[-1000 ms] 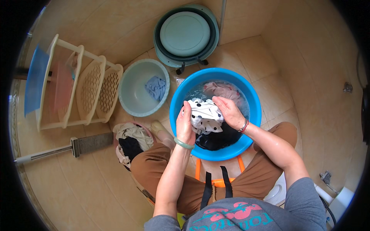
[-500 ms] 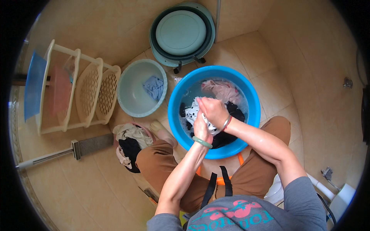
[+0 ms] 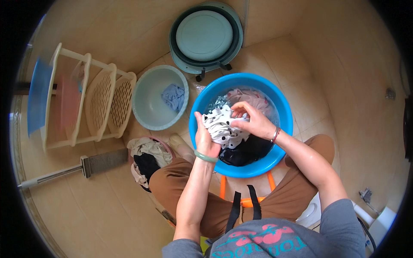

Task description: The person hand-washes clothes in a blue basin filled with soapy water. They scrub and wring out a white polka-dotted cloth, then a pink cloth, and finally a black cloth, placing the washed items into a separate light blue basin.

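- Here's the blue tub right in front of me, its rim running round my work, my brown trousers spread to either side of its near edge
- Tight on the left: a pale green basin sits just beside the tub, a blue cloth inside it, and a folded basin stands beyond the far rim
- More room to the right, where floor tiles stretch from the tub to the wall
- And the white dotted cloth is up over the tub, bunched between my two hands
- My left hand is grasping it, thumb up along its left side
- My right hand is loosely open at the cloth's right side, index finger and thumb parted
- My left fingers vanish behind the fabric; whether my right fingertips touch it, I can't tell
- The black cloth is partly covered, the pink cloth lies partly in the water, and my shirt is cut off at the bottom
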{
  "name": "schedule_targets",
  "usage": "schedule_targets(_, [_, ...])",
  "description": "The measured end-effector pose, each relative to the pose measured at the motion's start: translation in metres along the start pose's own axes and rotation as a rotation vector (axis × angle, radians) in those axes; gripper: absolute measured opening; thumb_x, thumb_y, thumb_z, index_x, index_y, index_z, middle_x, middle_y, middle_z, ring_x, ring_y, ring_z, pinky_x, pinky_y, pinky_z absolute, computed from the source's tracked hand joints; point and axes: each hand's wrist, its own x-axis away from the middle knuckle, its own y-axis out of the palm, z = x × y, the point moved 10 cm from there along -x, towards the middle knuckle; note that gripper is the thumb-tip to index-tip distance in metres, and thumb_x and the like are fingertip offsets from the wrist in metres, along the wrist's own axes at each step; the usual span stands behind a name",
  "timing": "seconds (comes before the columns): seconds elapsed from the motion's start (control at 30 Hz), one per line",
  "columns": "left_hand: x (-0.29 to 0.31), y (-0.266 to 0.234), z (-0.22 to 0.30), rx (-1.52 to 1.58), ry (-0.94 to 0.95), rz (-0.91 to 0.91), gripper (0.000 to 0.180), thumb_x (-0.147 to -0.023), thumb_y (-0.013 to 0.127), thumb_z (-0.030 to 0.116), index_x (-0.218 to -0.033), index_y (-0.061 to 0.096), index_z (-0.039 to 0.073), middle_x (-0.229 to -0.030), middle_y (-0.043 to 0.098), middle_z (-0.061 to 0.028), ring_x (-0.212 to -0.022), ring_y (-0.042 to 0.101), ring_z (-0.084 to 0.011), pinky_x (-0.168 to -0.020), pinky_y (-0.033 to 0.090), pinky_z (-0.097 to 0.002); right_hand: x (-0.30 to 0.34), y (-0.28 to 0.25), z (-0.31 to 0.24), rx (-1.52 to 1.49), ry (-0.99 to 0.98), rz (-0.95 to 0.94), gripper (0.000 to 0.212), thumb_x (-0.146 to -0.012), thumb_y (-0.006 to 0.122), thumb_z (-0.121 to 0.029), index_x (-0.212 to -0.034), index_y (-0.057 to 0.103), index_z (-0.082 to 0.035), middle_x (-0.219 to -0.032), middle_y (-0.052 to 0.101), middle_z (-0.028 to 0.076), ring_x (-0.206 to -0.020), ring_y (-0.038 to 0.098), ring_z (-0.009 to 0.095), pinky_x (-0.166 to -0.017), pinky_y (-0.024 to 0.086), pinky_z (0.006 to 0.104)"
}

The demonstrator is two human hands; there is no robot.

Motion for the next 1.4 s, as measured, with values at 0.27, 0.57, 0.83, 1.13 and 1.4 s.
schedule_targets(0.27, [0.0,-0.008,0.006,0.112,-0.027,-0.07,0.067,-0.095,0.035,0.06,-0.119,0.055,0.001,-0.114,0.063,-0.0122,-0.101,0.061,-0.0251,-0.091,0.049,-0.0396,0.021,0.036,0.043,0.519,0.142,-0.193,0.088,-0.068,0.076,-0.049,-0.138,0.04,-0.01,-0.133,0.051,0.016,-0.121,0.048,0.035,-0.097,0.041,0.0473])
schedule_targets(0.57, [0.012,0.015,0.025,-0.095,0.002,-0.063,0.058,-0.093,0.052,0.052,-0.121,0.054,0.002,-0.118,0.062,-0.0137,-0.106,0.062,-0.0265,-0.095,0.049,-0.0409,0.006,-0.008,0.025,0.397,-0.076,0.19,0.022,-0.085,0.048,-0.014,-0.101,0.058,-0.003,-0.096,0.062,0.021,-0.092,0.059,0.04,-0.08,0.047,0.0501])
schedule_targets(0.83, [0.003,-0.008,0.013,-0.47,-0.005,-0.064,0.05,-0.077,0.052,-0.002,-0.127,0.05,-0.002,-0.119,0.06,-0.0096,-0.108,0.058,-0.0196,-0.095,0.044,-0.0302,0.013,-0.033,-0.023,0.089,-0.132,0.215,0.019,-0.088,0.05,-0.009,-0.104,0.059,-0.002,-0.097,0.062,0.017,-0.092,0.062,0.033,-0.077,0.049,0.0391])
schedule_targets(1.13, [0.017,0.014,0.002,-0.52,-0.13,-0.17,0.054,-0.071,0.044,0.002,-0.123,0.052,-0.005,-0.11,0.061,-0.0086,-0.095,0.058,-0.0169,-0.084,0.046,-0.0265,0.002,-0.004,-0.04,0.005,-0.104,-0.098,0.072,-0.075,0.066,-0.01,-0.142,0.04,-0.016,-0.136,0.037,0.011,-0.113,0.052,0.023,-0.091,0.047,0.0337])
schedule_targets(1.4, [0.015,0.015,0.036,-0.308,0.098,-0.15,0.028,-0.071,0.043,0.002,-0.094,0.058,-0.004,-0.094,0.062,-0.0113,-0.088,0.06,-0.0201,-0.084,0.047,-0.0292,0.005,-0.009,-0.007,0.265,-0.198,-0.047,0.031,-0.078,0.071,-0.026,-0.102,0.065,-0.007,-0.104,0.067,0.008,-0.098,0.061,0.022,-0.085,0.049,0.0355])
